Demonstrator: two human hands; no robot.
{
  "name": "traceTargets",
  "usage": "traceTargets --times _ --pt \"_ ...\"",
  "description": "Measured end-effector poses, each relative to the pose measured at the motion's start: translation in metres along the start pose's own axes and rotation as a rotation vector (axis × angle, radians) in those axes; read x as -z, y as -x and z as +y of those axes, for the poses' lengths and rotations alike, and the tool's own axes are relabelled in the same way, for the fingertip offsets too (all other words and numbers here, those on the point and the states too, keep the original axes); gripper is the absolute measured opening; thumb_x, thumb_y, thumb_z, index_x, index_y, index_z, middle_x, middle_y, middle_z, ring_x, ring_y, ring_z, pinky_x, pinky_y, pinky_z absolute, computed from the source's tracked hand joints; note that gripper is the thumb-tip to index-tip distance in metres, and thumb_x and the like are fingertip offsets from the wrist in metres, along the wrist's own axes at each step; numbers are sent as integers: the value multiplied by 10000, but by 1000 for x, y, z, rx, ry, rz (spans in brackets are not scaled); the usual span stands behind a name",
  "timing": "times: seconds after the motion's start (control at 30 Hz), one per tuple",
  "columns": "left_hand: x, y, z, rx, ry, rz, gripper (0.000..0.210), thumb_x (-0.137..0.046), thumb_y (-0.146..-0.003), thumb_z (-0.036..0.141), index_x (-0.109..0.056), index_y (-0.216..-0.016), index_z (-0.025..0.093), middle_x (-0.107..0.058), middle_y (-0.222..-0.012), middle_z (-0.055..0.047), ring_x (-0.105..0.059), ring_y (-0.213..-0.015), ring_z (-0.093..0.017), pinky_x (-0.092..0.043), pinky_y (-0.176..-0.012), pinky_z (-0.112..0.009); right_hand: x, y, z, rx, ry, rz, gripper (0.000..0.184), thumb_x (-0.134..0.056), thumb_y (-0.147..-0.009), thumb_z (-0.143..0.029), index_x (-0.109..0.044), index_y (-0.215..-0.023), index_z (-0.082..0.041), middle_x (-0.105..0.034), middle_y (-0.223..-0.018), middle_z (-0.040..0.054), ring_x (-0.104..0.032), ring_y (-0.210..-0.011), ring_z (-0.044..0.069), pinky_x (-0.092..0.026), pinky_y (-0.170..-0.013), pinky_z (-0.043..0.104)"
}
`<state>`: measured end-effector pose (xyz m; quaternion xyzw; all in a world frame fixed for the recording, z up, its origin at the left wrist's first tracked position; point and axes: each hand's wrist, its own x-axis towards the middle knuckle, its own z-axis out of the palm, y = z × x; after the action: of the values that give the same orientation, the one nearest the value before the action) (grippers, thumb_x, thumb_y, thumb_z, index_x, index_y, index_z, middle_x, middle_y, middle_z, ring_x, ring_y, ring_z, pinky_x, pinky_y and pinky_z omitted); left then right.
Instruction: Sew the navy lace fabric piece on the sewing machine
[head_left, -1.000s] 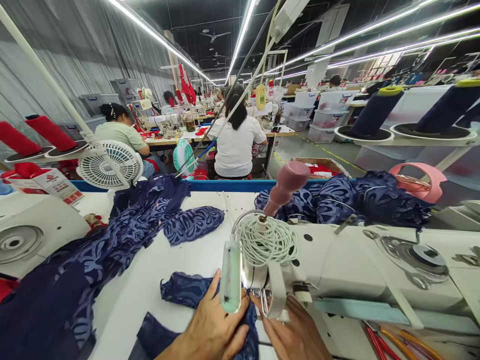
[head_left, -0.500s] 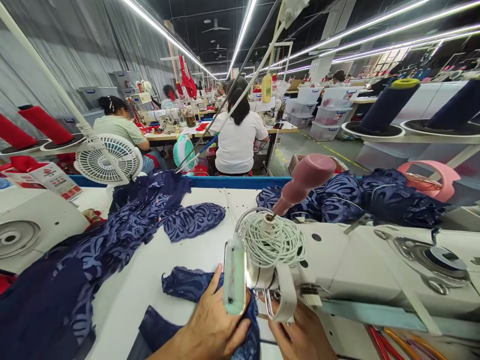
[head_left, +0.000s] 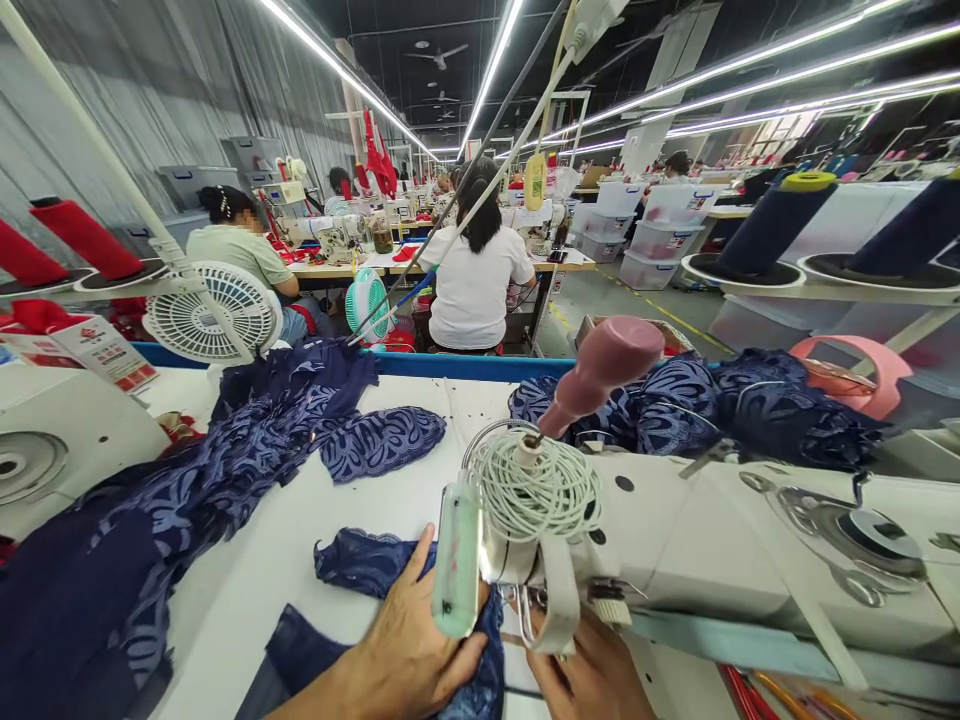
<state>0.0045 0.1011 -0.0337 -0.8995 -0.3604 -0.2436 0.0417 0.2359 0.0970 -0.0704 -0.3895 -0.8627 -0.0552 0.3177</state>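
Note:
My left hand (head_left: 412, 640) lies palm down on a piece of navy lace fabric (head_left: 360, 562), its visible fingers stretched out and apart. Part of that hand is covered by a pale green clear guard (head_left: 456, 565) on the white sewing machine (head_left: 675, 530). The fabric runs under my palm toward the machine's needle area, where the needle itself is hidden. On the other side of the machine head is my right hand (head_left: 592, 675), close to the metal presser parts (head_left: 529, 615). Its fingertips are concealed by the machine, so whatever they touch cannot be seen.
Navy lace lies heaped (head_left: 187, 510) at left, with one cut lace piece (head_left: 386, 443) beside it. Bundled lace (head_left: 679, 400) sits behind the machine. Coiled pale cord (head_left: 529, 490) and a pink-handled tool (head_left: 611, 365) top the machine head. A white fan (head_left: 214, 310) stands back left; people sit ahead.
The whole view has shifted slightly, so things on the table appear a little farther left. Both hands keep nearly the same place beside the machine head.

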Motion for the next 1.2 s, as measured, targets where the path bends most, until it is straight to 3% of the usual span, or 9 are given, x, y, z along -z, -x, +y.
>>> traceTargets --times 0.17,0.33,0.4,0.53,0.73,0.93,1.1,1.2 --pt "0 1 -1 5 36 -46 315 -510 -965 218 -581 -1266 157 -687 -1208 -105 -647 -1152 -267 -278 -1164 -664 1 0 1 70 36 43 348 -394 -918 -24 -687 -934 -212 -673 -827 63 -628 -816 208 -503 -735 300" --pt "-6 4 -4 21 38 -61 263 -538 -938 200 -605 -1191 172 -678 -1207 -123 -656 -1136 -278 -262 -1138 -712 3 -7 -3 68 52 112 347 -373 -941 -60 -626 -766 -220 -617 -709 44 -598 -675 186 -466 -593 273" --pt "-7 5 -4 15 25 -79 267 -543 -941 215 -604 -1198 174 -675 -1199 -128 -648 -1149 -291 -272 -1131 -718 6 -10 -5 72 36 153 359 -353 -961 -70 -630 -787 -219 -639 -723 41 -609 -651 179 -482 -594 273" --pt "-4 3 -5 1 25 -122 293 -542 -950 219 -592 -1235 177 -661 -1209 -137 -625 -1180 -289 -373 -1114 -659 10 -10 -2 63 36 181 286 -394 -995 -124 -663 -935 -202 -726 -936 82 -701 -861 205 -540 -708 277" --pt "2 -1 -3 6 51 -129 216 -548 -944 214 -623 -1146 196 -661 -1165 -115 -633 -1128 -253 -433 -1098 -585 17 -16 5 -49 27 217 295 -341 -1033 -208 -631 -978 -204 -731 -801 49 -695 -621 177 -499 -512 264" --pt "2 -1 -4 4 98 -144 223 -551 -930 201 -624 -1142 196 -650 -1136 -109 -613 -1130 -238 -555 -974 -436 22 -26 4 -72 5 191 326 -311 -1037 -188 -635 -998 -204 -731 -842 71 -710 -718 198 -524 -572 273" --pt "4 -2 -4 4 125 -165 258 -540 -926 179 -611 -1174 191 -629 -1221 -121 -598 -1167 -251 -542 -986 -452 20 -21 3 -61 4 200 311 -289 -1062 -200 -595 -1119 -180 -721 -799 48 -660 -553 155 -483 -469 248" --pt "5 -2 -4 3 131 -169 249 -547 -920 173 -612 -1159 186 -634 -1213 -119 -593 -1180 -242 -537 -992 -434 18 -17 4 -36 41 231 293 -296 -1071 -225 -573 -1153 -181 -738 -854 60 -698 -613 161 -528 -526 246"
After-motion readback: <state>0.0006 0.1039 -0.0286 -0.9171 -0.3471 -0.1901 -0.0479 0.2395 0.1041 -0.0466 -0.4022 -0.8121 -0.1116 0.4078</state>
